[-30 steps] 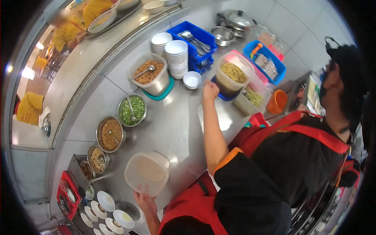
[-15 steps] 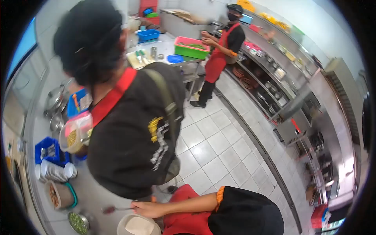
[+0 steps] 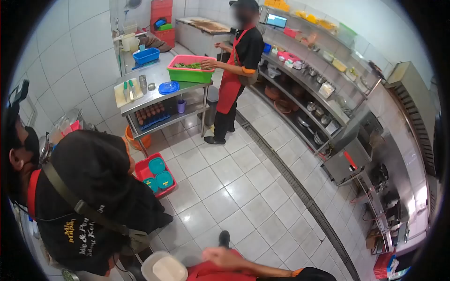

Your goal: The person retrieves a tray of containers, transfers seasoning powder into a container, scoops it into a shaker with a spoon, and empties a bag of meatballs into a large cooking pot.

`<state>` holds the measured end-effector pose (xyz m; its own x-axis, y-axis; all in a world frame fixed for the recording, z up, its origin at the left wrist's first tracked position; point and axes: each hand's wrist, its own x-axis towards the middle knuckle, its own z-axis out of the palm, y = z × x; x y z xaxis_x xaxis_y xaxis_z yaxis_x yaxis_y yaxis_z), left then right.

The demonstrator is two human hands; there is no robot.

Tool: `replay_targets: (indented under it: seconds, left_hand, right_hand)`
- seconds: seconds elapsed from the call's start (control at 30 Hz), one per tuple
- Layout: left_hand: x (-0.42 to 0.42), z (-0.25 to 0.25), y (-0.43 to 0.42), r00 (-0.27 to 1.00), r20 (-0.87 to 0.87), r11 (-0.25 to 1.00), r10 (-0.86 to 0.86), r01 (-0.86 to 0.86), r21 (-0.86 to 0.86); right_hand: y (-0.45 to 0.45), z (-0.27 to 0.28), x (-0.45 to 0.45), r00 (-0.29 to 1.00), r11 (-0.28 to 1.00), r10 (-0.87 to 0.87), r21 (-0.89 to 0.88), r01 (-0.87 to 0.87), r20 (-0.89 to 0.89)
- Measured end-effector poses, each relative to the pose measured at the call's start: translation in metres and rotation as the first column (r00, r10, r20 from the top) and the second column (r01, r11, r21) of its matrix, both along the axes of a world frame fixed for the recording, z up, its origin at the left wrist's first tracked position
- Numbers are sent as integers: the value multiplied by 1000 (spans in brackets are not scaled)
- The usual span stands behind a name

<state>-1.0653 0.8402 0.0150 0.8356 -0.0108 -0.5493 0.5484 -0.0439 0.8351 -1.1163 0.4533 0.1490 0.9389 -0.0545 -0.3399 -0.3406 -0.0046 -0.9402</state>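
Observation:
My right hand (image 3: 221,256) is low in the picture, in front of my red apron (image 3: 206,271). It is blurred, so I cannot make out its fingers or anything in them. To its left, at the bottom edge, is a pale plastic tub (image 3: 164,268) with whitish contents. A gap shows between the hand and the tub. My left hand is out of view; what supports the tub is hidden.
A co-worker in black (image 3: 79,196) stands close on the left. Another person (image 3: 241,65) works at a steel table (image 3: 187,89) with a green-and-pink basket (image 3: 190,75). On the floor sits a red crate (image 3: 161,189) with teal-lidded tubs; a drain grate (image 3: 290,180) crosses the tiles.
My view has swung away from the left counter, showing more floor. My right hand, which held a spoon over the counter, is now by my apron with no spoon visible. The near co-worker appears farther left.

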Motion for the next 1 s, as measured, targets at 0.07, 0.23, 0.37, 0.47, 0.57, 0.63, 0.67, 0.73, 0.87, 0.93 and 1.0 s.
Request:
replay_targets:
  seconds: [0.07, 0.23, 0.37, 0.47, 0.57, 0.63, 0.67, 0.73, 0.87, 0.93, 1.0]
  left_hand:
    - [1, 8, -51, 995, -74, 997, 66, -70, -46]
    - [33, 85, -210, 985, -130, 946, 113, -147, -289]
    - [75, 79, -275, 991, -112, 918, 67, -105, -382]
    - [123, 95, -342, 992, -38, 915, 117, -122, -384]
    - [186, 87, -399, 987, 96, 875, 126, -65, -480]
    - [232, 102, -444, 977, 96, 869, 190, -122, -479]
    - [257, 98, -459, 962, 177, 867, 206, -96, -489]
    - [301, 106, -490, 939, 258, 861, 226, -68, -505]
    - [368, 126, -534, 852, 454, 880, 260, -15, -475]
    - [400, 137, -556, 793, 543, 917, 277, -48, -397]
    - [421, 147, -571, 758, 578, 913, 303, -58, -403]
  right_hand:
    - [-52, -20, -19, 984, 981, -171, -80, 174, 44]
    - [-180, -16, -26, 959, 842, -280, -466, 271, 50]
    - [-230, 11, 33, 922, 694, -333, -611, 381, 196]
    - [-250, 50, 99, 927, 714, -315, -592, 373, 203]
    - [-263, 84, 164, 949, 702, -178, -642, 308, 261]
    - [-271, 85, 210, 920, 657, -70, -677, 332, 385]
    - [-275, 87, 234, 865, 605, 32, -698, 382, 501]
    - [-284, 83, 284, 894, 521, 127, -796, 309, 431]
    - [-295, 81, 398, 946, 309, 239, -941, 139, 218]
    - [-303, 78, 455, 923, 298, 240, -928, 224, 300]
    - [-305, 70, 502, 921, 339, 237, -915, 219, 308]
